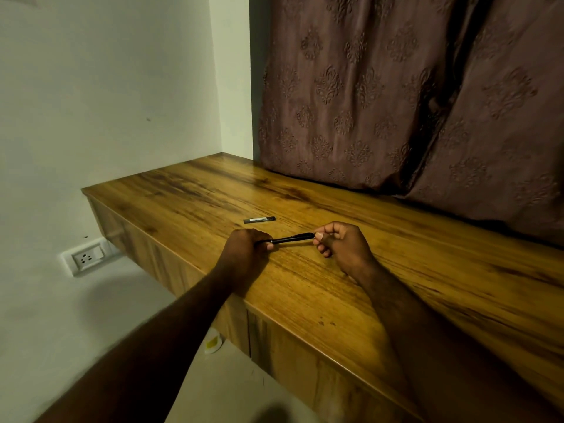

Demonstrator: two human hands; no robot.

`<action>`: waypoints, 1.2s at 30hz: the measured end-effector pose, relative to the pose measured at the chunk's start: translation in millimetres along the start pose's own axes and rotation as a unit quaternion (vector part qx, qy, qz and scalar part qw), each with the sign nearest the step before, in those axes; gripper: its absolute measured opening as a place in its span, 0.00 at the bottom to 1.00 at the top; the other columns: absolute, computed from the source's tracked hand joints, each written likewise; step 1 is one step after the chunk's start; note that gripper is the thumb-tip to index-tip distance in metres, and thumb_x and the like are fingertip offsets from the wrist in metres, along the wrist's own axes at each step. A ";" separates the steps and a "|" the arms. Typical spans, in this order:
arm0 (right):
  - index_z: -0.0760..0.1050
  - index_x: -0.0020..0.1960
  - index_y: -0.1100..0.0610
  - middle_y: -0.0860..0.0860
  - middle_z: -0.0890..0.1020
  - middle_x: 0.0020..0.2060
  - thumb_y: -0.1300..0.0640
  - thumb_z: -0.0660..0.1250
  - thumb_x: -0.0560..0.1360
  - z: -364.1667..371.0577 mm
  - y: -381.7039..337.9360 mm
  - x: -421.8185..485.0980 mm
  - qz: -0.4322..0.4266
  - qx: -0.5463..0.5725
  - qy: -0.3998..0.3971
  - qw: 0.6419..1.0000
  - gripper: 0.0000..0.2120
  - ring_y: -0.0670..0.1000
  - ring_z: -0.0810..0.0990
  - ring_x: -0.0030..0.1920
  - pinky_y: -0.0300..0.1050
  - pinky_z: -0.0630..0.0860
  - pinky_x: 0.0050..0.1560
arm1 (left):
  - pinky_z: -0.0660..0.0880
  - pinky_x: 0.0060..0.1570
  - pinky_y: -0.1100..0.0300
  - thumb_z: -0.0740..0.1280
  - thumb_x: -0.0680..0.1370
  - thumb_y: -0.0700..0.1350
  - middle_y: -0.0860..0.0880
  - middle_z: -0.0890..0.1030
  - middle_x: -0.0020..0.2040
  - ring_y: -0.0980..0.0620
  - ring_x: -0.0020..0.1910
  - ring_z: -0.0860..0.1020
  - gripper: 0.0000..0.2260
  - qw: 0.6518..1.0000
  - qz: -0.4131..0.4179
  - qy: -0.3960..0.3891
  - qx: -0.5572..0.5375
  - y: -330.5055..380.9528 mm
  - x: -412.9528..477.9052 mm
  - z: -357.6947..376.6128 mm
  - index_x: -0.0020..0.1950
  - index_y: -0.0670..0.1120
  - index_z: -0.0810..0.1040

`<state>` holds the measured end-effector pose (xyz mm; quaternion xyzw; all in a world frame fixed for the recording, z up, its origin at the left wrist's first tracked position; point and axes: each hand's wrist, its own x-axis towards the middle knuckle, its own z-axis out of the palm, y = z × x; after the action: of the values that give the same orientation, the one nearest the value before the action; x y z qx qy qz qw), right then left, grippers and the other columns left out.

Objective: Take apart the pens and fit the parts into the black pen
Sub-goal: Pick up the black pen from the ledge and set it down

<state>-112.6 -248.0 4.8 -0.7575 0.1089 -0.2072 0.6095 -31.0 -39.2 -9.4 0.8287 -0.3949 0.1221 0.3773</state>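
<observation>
A black pen point(292, 238) lies level just above the wooden table point(351, 285), held at both ends. My left hand point(244, 250) grips its left end with curled fingers. My right hand point(340, 244) pinches its right end between thumb and fingers. A short dark pen part point(259, 220) lies flat on the table just behind the hands, apart from them. The pen's ends are hidden inside my fingers.
A patterned brown curtain point(396, 102) hangs over the table's far edge. A white wall point(106, 102) with a socket point(86, 257) stands to the left. Below the table's front edge a small white object point(213, 343) lies on the floor.
</observation>
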 end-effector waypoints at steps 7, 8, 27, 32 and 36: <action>0.78 0.44 0.61 0.55 0.81 0.33 0.67 0.65 0.78 -2.2 1.6 4.4 0.030 0.043 0.036 0.998 0.05 0.48 0.75 0.29 0.37 0.73 0.27 | 0.68 0.29 0.62 0.65 0.77 0.47 0.55 0.77 0.28 0.59 0.28 0.75 0.11 0.999 -0.003 0.028 0.045 -1.8 0.3 -0.1 0.36 0.51 0.80; 0.78 0.43 0.61 0.55 0.81 0.33 0.67 0.65 0.78 -5.2 2.0 5.5 0.041 0.066 0.056 0.995 0.06 0.48 0.75 0.28 0.37 0.73 0.27 | 0.71 0.29 0.59 0.66 0.76 0.47 0.54 0.76 0.27 0.59 0.28 0.76 0.11 0.997 -0.025 0.050 0.046 -4.4 0.4 -1.0 0.34 0.50 0.80; 0.83 0.55 0.58 0.54 0.85 0.51 0.64 0.64 0.76 -13.4 11.9 27.2 -0.117 -0.320 0.086 0.936 0.11 0.53 0.82 0.51 0.46 0.78 0.54 | 0.68 0.33 0.63 0.66 0.74 0.38 0.56 0.76 0.31 0.58 0.30 0.73 0.11 0.997 -0.057 -0.003 0.053 1.7 2.0 -7.9 0.34 0.51 0.77; 0.80 0.53 0.56 0.50 0.82 0.41 0.65 0.65 0.73 -11.2 14.1 27.8 -0.112 -0.310 0.088 0.940 0.11 0.54 0.81 0.45 0.52 0.80 0.49 | 0.62 0.30 0.65 0.66 0.70 0.37 0.56 0.69 0.26 0.60 0.26 0.69 0.18 0.996 -0.053 -0.005 0.068 4.7 3.1 -9.0 0.27 0.57 0.67; 0.77 0.54 0.53 0.42 0.76 0.35 0.63 0.67 0.72 -8.5 15.0 26.5 -0.121 -0.325 0.050 0.936 0.12 0.53 0.79 0.41 0.53 0.79 0.45 | 0.68 0.30 0.65 0.67 0.70 0.36 0.56 0.76 0.29 0.56 0.29 0.75 0.12 0.997 -0.066 -0.010 0.042 8.5 3.1 -9.2 0.33 0.53 0.79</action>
<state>-91.5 -270.0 -3.5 -0.9103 0.1081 -0.2708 0.2938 -34.4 -37.8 2.9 0.8696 -0.3371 0.1053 0.3451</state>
